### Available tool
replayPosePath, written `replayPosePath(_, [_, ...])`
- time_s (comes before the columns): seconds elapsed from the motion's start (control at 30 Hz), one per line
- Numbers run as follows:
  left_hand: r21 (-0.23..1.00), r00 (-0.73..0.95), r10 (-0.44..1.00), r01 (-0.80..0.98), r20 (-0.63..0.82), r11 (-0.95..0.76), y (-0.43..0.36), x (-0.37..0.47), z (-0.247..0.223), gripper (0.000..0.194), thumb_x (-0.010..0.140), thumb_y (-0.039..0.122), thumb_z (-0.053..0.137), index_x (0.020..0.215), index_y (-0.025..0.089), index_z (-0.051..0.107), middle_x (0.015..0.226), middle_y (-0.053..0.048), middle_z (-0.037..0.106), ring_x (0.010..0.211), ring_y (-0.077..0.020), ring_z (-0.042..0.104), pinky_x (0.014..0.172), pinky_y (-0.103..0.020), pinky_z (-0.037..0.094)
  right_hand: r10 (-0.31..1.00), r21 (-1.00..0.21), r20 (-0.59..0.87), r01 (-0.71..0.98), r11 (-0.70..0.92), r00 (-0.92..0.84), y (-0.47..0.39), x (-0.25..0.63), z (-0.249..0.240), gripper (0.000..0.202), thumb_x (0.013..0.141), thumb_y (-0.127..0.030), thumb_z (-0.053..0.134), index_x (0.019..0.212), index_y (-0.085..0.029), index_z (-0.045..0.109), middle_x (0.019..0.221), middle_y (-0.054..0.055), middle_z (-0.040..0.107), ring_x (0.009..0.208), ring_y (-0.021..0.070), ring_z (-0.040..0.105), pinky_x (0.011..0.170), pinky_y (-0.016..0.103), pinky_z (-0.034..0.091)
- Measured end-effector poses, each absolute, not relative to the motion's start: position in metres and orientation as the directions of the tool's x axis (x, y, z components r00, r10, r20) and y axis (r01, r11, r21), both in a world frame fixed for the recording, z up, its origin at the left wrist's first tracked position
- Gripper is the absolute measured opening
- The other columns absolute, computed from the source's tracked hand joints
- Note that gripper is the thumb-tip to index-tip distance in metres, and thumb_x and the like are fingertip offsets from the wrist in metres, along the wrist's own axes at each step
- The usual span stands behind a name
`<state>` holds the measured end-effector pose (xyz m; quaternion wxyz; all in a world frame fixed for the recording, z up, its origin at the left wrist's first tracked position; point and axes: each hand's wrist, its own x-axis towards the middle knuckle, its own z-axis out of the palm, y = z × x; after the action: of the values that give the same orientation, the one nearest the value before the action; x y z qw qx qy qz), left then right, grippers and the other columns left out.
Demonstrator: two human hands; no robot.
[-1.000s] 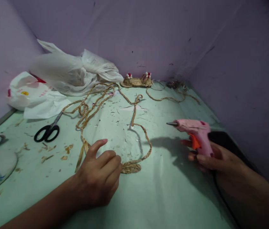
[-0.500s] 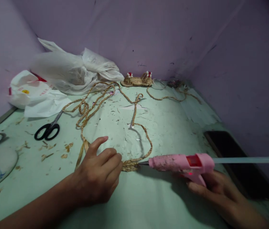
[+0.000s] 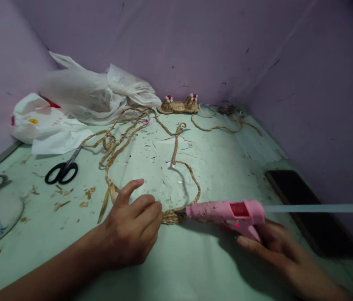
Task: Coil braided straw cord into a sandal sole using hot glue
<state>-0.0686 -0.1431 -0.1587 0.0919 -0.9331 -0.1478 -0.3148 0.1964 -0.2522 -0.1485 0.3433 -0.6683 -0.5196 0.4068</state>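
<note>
My left hand [image 3: 135, 230] is closed at the centre, its fingers curled round one end of a braided straw piece [image 3: 170, 217], with the thumb raised. My right hand [image 3: 283, 251] grips the handle of a pink glue gun [image 3: 223, 211], which has a long clear glue stick [image 3: 317, 208] out of its back. The gun's metal tip touches the straw piece just right of my left fingers. From that piece a twisted straw cord [image 3: 196, 184] curves up and back across the table.
Black-handled scissors [image 3: 66, 169] lie at left, near straw scraps. White plastic bags [image 3: 95, 92] and a woven straw piece with red and white beads [image 3: 179, 106] sit by the back wall. A dark phone [image 3: 308, 209] lies at right.
The glue gun and my right hand have moved left, bringing the tip further over the straw piece. My left hand has barely moved.
</note>
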Motion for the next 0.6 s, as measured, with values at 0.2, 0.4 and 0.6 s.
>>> replayPosePath(0.2, [-0.076, 0.757, 0.224, 0.340, 0.613, -0.938, -0.1437, -0.0678, -0.1605, 0.016, 0.073, 0.008, 0.048, 0.071, 0.016, 0.062, 0.072, -0.002, 0.067, 0.068, -0.0152, 0.054, 0.096, -0.053, 0.036, 0.990, -0.867, -0.130, 0.478, -0.139, 0.052, -0.2515, 0.2007, -0.1537, 0.020, 0.078, -0.040, 0.060, 0.085, -0.025, 0.072, 0.074, 0.003, 0.069, 0.066, 0.0200, 0.065, 0.057, 0.027, 0.055])
replayPosePath(0.4, [-0.088, 0.761, 0.209, 0.329, 0.615, -0.940, -0.1435, -0.0678, -0.1611, 0.013, 0.071, 0.007, 0.051, 0.072, 0.014, 0.062, 0.073, -0.002, 0.066, 0.069, -0.0153, 0.054, 0.098, -0.052, 0.034, 0.992, -0.871, -0.113, 0.476, -0.123, 0.050, -0.2523, 0.1992, -0.1551, 0.019, 0.080, -0.039, 0.058, 0.084, -0.026, 0.071, 0.070, 0.001, 0.066, 0.063, 0.0182, 0.062, 0.054, 0.025, 0.053])
replayPosePath(0.6, [-0.099, 0.767, 0.205, 0.330, 0.608, -0.939, -0.1428, -0.0681, -0.1599, 0.011, 0.070, 0.007, 0.054, 0.072, 0.013, 0.063, 0.072, -0.002, 0.067, 0.068, -0.0153, 0.055, 0.097, -0.051, 0.033, 0.977, -0.870, -0.181, 0.445, -0.211, 0.109, -0.2529, 0.1951, -0.1514, 0.022, 0.079, -0.042, 0.058, 0.084, -0.025, 0.071, 0.068, 0.001, 0.064, 0.062, 0.0181, 0.060, 0.052, 0.026, 0.051])
